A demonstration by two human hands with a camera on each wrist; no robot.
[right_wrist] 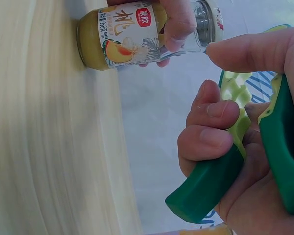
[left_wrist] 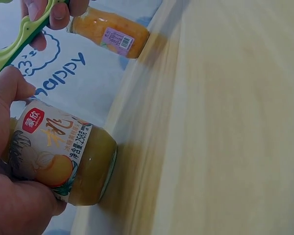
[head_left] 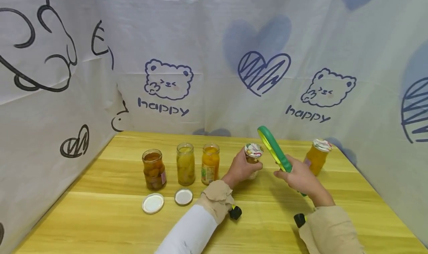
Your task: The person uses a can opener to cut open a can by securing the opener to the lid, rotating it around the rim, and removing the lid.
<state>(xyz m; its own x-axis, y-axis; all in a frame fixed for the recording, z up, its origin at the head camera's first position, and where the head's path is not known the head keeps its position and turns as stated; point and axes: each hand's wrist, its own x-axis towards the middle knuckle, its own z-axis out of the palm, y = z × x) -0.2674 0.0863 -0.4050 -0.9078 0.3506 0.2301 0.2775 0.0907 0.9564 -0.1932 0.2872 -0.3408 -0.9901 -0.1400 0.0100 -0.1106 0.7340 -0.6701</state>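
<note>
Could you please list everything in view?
Left open jar: 1, brown, on the table
Middle open jar: 1, yellow, beside it
Right open jar: 1, orange, beside that
Loose lids: 2, whitish, before those jars
Far-right lidded jar: 1, orange, on the table
Held lidded jar: 1, yellow, in the left hand
Jar-opener-like tool: 1, green, in the right hand
Table: 1, yellow, under the jars
Backdrop: 1, whitish, printed, behind the table
Sleeves: 2, beige and white, at the bottom
Wrist devices: 2, black, by the sleeves
Left hand: 1, near centre
Right hand: 1, right of centre
</note>
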